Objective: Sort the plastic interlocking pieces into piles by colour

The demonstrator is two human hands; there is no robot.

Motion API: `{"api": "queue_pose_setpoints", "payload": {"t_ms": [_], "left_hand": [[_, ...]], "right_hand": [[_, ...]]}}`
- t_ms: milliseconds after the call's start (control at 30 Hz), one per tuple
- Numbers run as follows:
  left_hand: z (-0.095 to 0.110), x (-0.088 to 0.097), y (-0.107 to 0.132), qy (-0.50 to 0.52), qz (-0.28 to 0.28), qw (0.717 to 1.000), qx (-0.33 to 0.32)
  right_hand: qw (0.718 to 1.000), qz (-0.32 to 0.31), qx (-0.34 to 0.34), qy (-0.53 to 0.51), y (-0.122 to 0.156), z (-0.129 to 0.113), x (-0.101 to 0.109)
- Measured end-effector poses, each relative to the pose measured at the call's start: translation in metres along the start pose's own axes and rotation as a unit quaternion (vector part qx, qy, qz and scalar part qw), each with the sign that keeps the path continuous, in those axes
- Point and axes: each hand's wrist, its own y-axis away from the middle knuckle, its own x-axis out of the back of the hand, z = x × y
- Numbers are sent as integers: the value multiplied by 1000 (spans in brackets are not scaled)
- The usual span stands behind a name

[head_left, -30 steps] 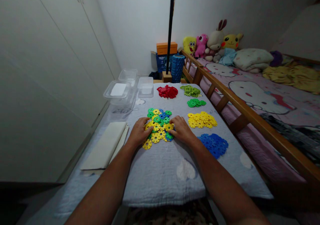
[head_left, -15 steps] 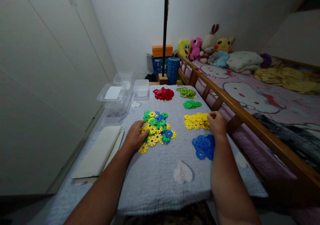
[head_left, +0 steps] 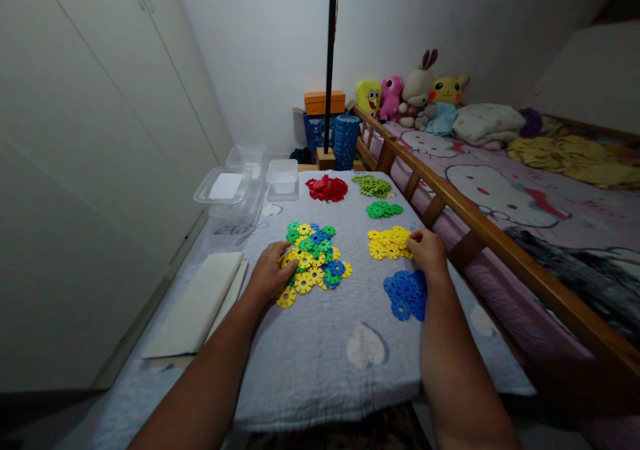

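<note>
My left hand point(head_left: 271, 271) lies at the left edge of a mixed pile of notched plastic discs point(head_left: 315, 257) in yellow, green and blue. Its thumb and forefinger are apart, with yellow discs between them; the other fingers are partly hidden. At the right end of a pile of yellow discs point(head_left: 387, 243), my right hand point(head_left: 427, 250) is closed, its fingertips pinching a yellow disc at the pile's edge. Just below that hand is a pile of blue discs point(head_left: 404, 293), partly covered by my right forearm.
Farther back lie piles of green discs point(head_left: 384, 209), light green discs point(head_left: 373, 185) and red discs point(head_left: 327, 188). Clear plastic containers point(head_left: 283, 175) stand at the back left. A folded cream cloth point(head_left: 200, 307) lies left. A wooden bed rail point(head_left: 460, 223) runs along the right side.
My right hand has shifted slightly left, over the right end of the yellow pile. My left hand has stayed almost still at the mixed pile.
</note>
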Motion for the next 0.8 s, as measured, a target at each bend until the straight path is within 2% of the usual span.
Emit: {"api": "queue_pose_setpoints", "payload": {"t_ms": [200, 467, 567, 633, 700, 800], "left_hand": [[3, 2, 0, -3, -9, 1000, 8], [2, 2, 0, -2, -9, 1000, 6], [2, 2, 0, -3, -11, 1000, 7], [2, 2, 0, -2, -10, 1000, 5], [2, 2, 1, 0, -9, 1000, 0], [2, 2, 1, 2, -9, 1000, -4]], "right_hand": [[999, -31, -15, 27, -1, 3, 6], [999, -20, -24, 12, -2, 6, 5], [1000, -9, -15, -13, 0, 0, 7], [999, 0, 13, -47, 4, -12, 6], [993, -16, 67, -91, 12, -31, 1], [964, -114, 197, -139, 32, -64, -12]]}}
